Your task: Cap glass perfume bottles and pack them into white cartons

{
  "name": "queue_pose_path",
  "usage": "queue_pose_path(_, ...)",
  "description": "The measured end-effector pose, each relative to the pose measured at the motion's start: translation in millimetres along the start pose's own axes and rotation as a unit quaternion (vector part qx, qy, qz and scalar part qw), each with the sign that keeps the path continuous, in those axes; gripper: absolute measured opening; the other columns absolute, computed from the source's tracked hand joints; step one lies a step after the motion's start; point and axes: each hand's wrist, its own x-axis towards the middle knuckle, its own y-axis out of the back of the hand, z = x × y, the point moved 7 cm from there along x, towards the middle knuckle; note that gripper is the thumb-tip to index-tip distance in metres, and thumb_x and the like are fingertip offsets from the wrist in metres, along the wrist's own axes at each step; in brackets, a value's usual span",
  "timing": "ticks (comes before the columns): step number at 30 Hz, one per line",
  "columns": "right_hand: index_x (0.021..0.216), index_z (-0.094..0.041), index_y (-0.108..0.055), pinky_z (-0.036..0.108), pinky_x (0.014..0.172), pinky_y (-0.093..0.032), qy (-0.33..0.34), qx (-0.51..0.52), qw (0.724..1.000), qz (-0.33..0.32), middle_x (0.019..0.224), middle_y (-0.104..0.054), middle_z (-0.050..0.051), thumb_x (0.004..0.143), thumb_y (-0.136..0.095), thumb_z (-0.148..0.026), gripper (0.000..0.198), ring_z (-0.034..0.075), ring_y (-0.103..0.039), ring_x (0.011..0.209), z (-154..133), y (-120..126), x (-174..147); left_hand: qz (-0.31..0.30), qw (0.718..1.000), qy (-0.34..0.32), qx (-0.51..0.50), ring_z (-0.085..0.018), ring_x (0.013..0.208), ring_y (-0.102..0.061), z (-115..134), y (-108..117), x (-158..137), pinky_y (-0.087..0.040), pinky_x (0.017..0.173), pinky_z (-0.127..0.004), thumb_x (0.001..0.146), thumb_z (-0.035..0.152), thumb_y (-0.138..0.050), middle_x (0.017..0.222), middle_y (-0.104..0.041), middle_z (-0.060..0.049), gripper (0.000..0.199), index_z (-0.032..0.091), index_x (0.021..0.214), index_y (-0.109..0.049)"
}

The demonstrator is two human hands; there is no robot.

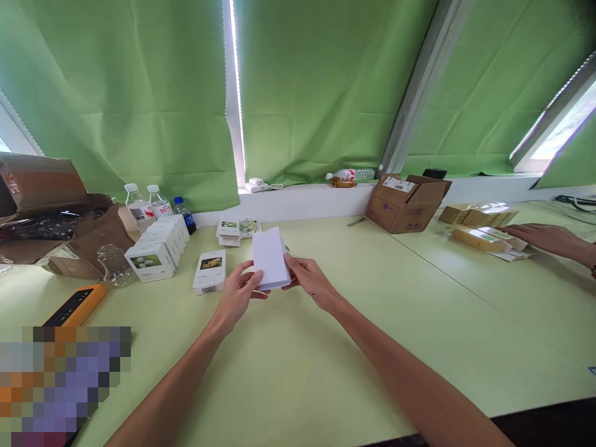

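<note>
Both hands are gripping one white carton (270,257) between them, its plain face turning upward, over the middle of the bench (298,372). The left hand (239,288) is pressing its thumb onto the lower left of that face, while its other fingers are bending along the side and underneath. The right hand (310,280) is pinching the opposite edge, thumb lying along it and fingers curling below. The bare forearms are slanting inward from the near edge, meeting at the carton in a V, the right one reaching in from farther out.

Just beside the left hand, a white box with a yellow picture (209,272) is lying on the bench. Farther left, a row of white boxes (158,248) is standing near some bottles, with an orange power strip (81,304) lying closer in. Beyond the hands to the right, an open brown cardboard box (405,203) is sitting by the wall. Past it, another person's hand (542,239) is reaching over gold-coloured boxes (479,239).
</note>
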Motion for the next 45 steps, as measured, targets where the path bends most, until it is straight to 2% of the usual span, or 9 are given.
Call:
queue_pose_path(9,0.086,-0.013,-0.069,0.033,0.067,-0.059,-0.009,0.004,1.0,0.007,0.083,-0.067,0.009,0.084,-0.05,-0.061,0.052,0.02,-0.065,0.076,3.8,1.3,0.7,0.014,1.0,0.004,-0.007,-0.02,0.071,-0.069,-1.7,3.5,0.7,-0.058,0.07,-0.039,0.078,0.047,-0.064,0.098,-0.069,-0.012,0.059,0.016,0.125,-0.046)
queue_pose_path(13,0.107,-0.016,-0.065,0.034,0.068,-0.059,-0.003,0.007,1.0,0.012,0.087,-0.068,0.008,0.084,-0.052,-0.058,0.05,0.019,-0.066,0.074,-0.1,1.9,-0.6,0.042,0.999,0.009,-0.015,-0.02,0.069,-0.069,-2.5,9.2,1.8,-0.058,0.07,-0.039,0.077,0.046,-0.066,0.101,-0.068,-0.013,0.062,0.015,0.126,-0.044)
queue_pose_path(17,0.143,-0.026,-0.034,0.033,0.07,-0.058,0.018,0.002,1.0,-0.019,0.106,-0.068,0.008,0.081,-0.062,-0.052,0.072,0.018,-0.066,0.078,-9.0,-3.6,-4.6,0.072,0.996,0.013,-0.041,-0.02,0.069,-0.07,-4.6,16.7,4.0,-0.058,0.072,-0.041,0.078,0.047,-0.065,0.1,-0.068,-0.013,0.062,0.014,0.127,-0.045)
queue_pose_path(21,0.148,-0.036,-0.015,0.035,0.077,-0.056,0.069,-0.062,0.993,-0.079,0.136,-0.051,0.008,0.073,-0.072,-0.042,0.095,0.019,-0.063,0.092,-17.5,-17.0,-12.4,0.077,0.995,0.016,-0.056,-0.021,0.072,-0.07,-6.4,19.3,5.2,-0.058,0.075,-0.041,0.079,0.049,-0.063,0.104,-0.067,-0.014,0.06,0.015,0.126,-0.046)
queue_pose_path(24,0.147,-0.036,-0.02,0.034,0.078,-0.054,0.101,-0.115,0.985,-0.075,0.14,-0.046,0.008,0.074,-0.071,-0.04,0.09,0.021,-0.061,0.097,-18.2,-20.4,-15.0,0.075,0.996,0.015,-0.044,-0.021,0.072,-0.07,-5.8,18.7,4.5,-0.058,0.071,-0.039,0.079,0.049,-0.064,0.102,-0.068,-0.013,0.06,0.015,0.125,-0.047)
queue_pose_path(30,0.145,-0.033,-0.029,0.034,0.075,-0.053,0.107,-0.159,0.981,-0.024,0.131,-0.052,0.009,0.076,-0.068,-0.041,0.079,0.02,-0.061,0.089,-16.1,-14.1,-11.3,0.063,0.997,0.003,-0.033,-0.018,0.067,-0.069,-4.5,16.6,4.4,-0.058,0.067,-0.036,0.078,0.049,-0.064,0.095,-0.068,-0.01,0.062,0.015,0.127,-0.046)
queue_pose_path(36,0.148,-0.036,-0.016,0.035,0.078,-0.053,0.115,-0.159,0.98,-0.015,0.13,-0.053,0.008,0.078,-0.065,-0.044,0.086,0.019,-0.061,0.091,-17.8,-13.2,-11.5,0.051,0.998,-0.004,-0.032,-0.018,0.067,-0.068,-4.0,15.2,4.3,-0.058,0.067,-0.036,0.078,0.049,-0.064,0.098,-0.068,-0.011,0.067,0.016,0.132,-0.041)
queue_pose_path(41,0.15,-0.029,-0.009,0.038,0.078,-0.052,0.11,-0.156,0.982,-0.004,0.131,-0.054,0.01,0.075,-0.068,-0.045,0.096,0.021,-0.061,0.09,-16.5,-11.5,-9.9,0.023,0.999,-0.008,-0.026,-0.019,0.07,-0.069,0.7,10.0,2.2,-0.057,0.067,-0.035,0.08,0.052,-0.059,0.098,-0.069,-0.011,0.059,0.015,0.126,-0.051)
queue_pose_path(45,0.144,-0.028,-0.029,0.036,0.076,-0.052,0.114,-0.165,0.979,-0.042,0.116,-0.063,0.008,0.075,-0.068,-0.045,0.082,0.02,-0.063,0.082,-18.0,-16.7,-10.0,0.025,0.999,-0.006,-0.021,-0.019,0.07,-0.068,-0.4,10.5,3.2,-0.057,0.068,-0.036,0.079,0.051,-0.06,0.098,-0.069,-0.012,0.058,0.014,0.123,-0.053)
